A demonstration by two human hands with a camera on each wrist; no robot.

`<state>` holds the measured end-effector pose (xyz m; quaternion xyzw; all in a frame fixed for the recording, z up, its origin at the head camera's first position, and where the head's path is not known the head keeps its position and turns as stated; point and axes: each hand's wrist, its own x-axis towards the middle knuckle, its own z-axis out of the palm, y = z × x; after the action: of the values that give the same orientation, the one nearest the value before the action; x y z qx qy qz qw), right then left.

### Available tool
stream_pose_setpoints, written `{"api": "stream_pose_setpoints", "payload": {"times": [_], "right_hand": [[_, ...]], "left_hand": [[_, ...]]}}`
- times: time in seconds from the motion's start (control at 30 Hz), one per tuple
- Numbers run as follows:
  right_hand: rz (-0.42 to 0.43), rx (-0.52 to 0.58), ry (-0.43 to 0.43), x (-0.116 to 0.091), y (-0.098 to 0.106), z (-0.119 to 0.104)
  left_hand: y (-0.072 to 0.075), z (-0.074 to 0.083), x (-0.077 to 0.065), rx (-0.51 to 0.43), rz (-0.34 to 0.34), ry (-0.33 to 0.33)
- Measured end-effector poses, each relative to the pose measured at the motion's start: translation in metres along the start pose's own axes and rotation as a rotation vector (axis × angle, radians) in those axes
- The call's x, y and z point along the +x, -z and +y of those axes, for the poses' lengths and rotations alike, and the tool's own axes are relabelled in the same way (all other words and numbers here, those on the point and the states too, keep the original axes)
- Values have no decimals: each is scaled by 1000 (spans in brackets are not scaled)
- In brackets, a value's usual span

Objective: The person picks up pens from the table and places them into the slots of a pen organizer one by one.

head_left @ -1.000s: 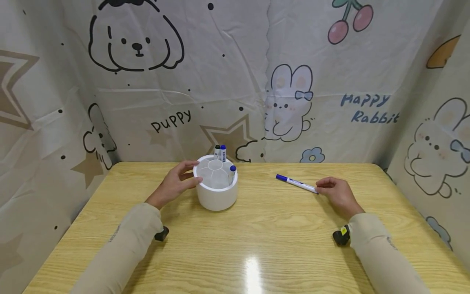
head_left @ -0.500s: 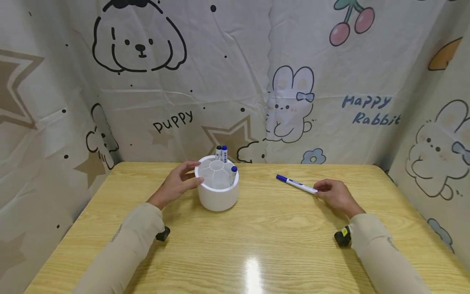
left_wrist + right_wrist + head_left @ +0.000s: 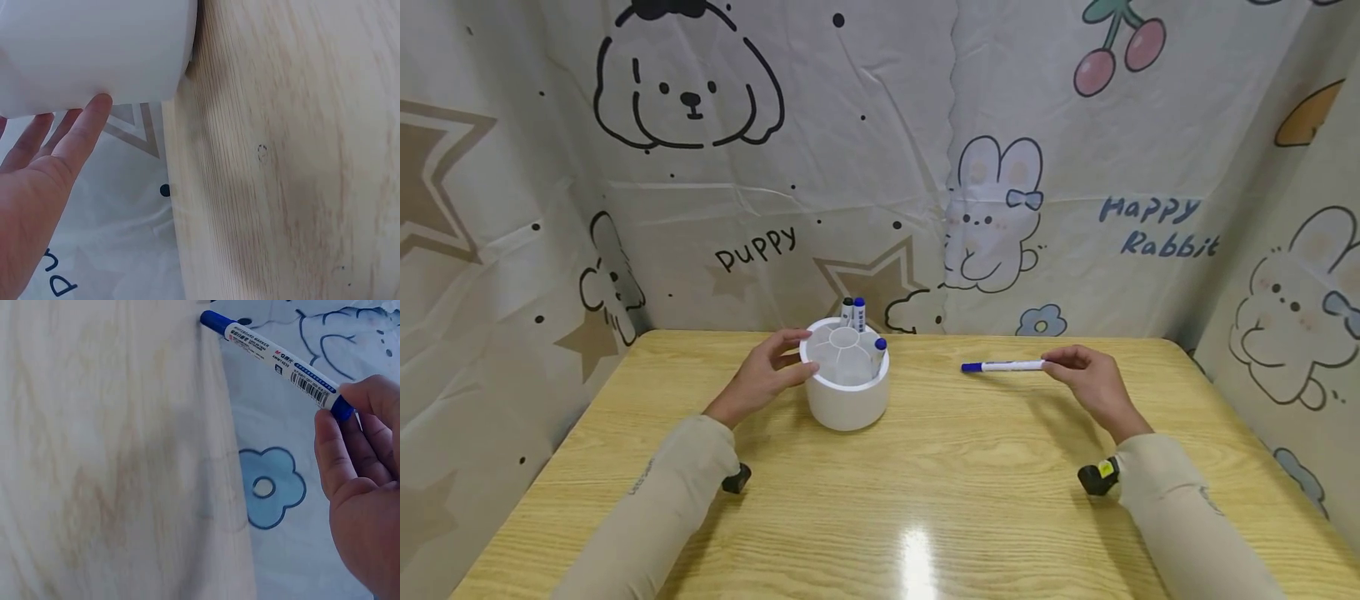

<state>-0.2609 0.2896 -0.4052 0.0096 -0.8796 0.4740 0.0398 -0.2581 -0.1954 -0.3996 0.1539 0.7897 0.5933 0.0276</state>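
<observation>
A round white pen holder (image 3: pixel 847 408) with clear inner compartments stands on the table, left of the middle in the head view. My left hand (image 3: pixel 765 372) holds its left side, with thumb and fingers spread at the rim; the left wrist view shows this hand (image 3: pixel 53 165) against the white wall. Two whiteboard markers stand in the holder's back, one with a black cap (image 3: pixel 847 310), one with a blue cap (image 3: pixel 860 312). Another blue-capped marker (image 3: pixel 879 354) is at its right side. Above the table, my right hand (image 3: pixel 1090 379) pinches a blue whiteboard marker (image 3: pixel 281 362) by its end, cap pointing left.
The light wooden table (image 3: pixel 925 483) reaches back to a printed cloth curtain (image 3: pixel 880 167). More curtain hangs on the left and right sides. A small black camera (image 3: pixel 1099 477) sits at my right wrist, another camera (image 3: pixel 737 478) at my left.
My right hand has raised the marker off the table, and it has turned from slanting to nearly level across the view. The left hand stays on the pen holder.
</observation>
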Motion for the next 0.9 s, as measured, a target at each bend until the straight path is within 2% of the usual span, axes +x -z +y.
{"api": "stream_pose_setpoints", "payload": {"times": [0.23,0.63,0.9], "right_hand": [[19,34,-28,-3,-1,-15],[-3,157,64,-10,-6,-41],[-22,163,71,-13,-9,-51]], "left_hand": [[-2,3,-2,16,13,11],[-3,2,-2,17,28,17],[-5,1,-3,8,36,8]]}}
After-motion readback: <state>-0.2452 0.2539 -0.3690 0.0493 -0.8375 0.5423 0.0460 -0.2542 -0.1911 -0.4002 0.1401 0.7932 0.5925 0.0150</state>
